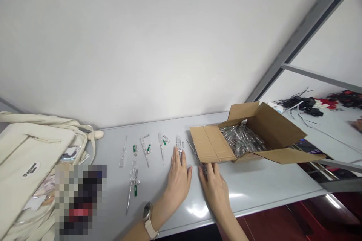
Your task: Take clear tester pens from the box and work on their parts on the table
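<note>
My left hand [178, 182] lies low over the table with its fingers stretched forward. Its fingertips reach the lower end of a clear plastic tester screwdriver handle [178, 141], beside a small metal cylinder [183, 144]. Thumb and fingers of my right hand [217, 189] close around the handle end of a tester screwdriver [193, 150], partly hidden by the hand and a box flap. To the left lie several clear tester screwdrivers, including one with a long metal shaft [129, 192]. Small metal pieces and green strips [135, 190] lie beside most of them.
An open cardboard box [271, 130] full of clear tester screwdrivers [241, 137] stands at right, flaps spread. A cream bag [34, 154] occupies the left end, beside a pixelated dark item [85, 199]. Black cables [304, 105] lie beyond the grey metal frame [302, 34].
</note>
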A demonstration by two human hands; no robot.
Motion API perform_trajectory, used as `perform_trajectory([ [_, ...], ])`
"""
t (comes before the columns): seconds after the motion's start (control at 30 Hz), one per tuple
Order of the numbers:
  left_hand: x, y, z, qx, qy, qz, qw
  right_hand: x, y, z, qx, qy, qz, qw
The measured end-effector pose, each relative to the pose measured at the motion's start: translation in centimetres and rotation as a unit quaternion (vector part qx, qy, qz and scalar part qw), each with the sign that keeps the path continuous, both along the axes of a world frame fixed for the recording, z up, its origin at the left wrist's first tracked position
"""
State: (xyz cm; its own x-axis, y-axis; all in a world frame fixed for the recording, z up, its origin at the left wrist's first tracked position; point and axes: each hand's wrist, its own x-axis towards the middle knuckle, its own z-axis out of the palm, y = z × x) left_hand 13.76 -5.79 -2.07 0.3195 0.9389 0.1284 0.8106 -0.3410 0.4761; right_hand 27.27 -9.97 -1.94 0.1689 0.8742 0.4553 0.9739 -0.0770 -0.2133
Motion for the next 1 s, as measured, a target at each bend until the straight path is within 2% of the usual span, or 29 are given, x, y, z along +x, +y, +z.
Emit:
perform_trajectory([
  [0.33,1.1,1.6,1.5,-0.061,-0.054,-0.013,0.997,-0.7,1.0,0.3,-0.017,0.047,0.060,0.997],
  [0.43,0.9,1.5,2.0,-0.074,-0.092,-0.031,0.993,-0.8,1.2,0.0,-0.005,0.072,0.069,0.995],
  [0.6,-0.1,1.0,2.5,-0.102,-0.143,-0.009,0.984,-1.0,1.1,-0.2,0.022,0.126,0.066,0.990],
  [0.73,-0.9,0.7,3.8,-0.103,-0.222,-0.005,0.970,-1.3,0.5,0.3,0.063,0.145,0.083,0.984],
  [0.83,-1.5,0.6,5.1,-0.142,-0.320,0.015,0.937,-1.7,-0.3,0.6,0.095,0.154,0.125,0.976],
  [0.9,-2.0,0.6,5.7,-0.225,-0.380,0.015,0.897,-2.2,-0.9,0.7,0.098,0.162,0.159,0.969],
  [1.0,-2.5,0.7,6.0,-0.350,-0.431,-0.031,0.831,-2.9,-1.6,1.0,0.088,0.164,0.212,0.959],
])
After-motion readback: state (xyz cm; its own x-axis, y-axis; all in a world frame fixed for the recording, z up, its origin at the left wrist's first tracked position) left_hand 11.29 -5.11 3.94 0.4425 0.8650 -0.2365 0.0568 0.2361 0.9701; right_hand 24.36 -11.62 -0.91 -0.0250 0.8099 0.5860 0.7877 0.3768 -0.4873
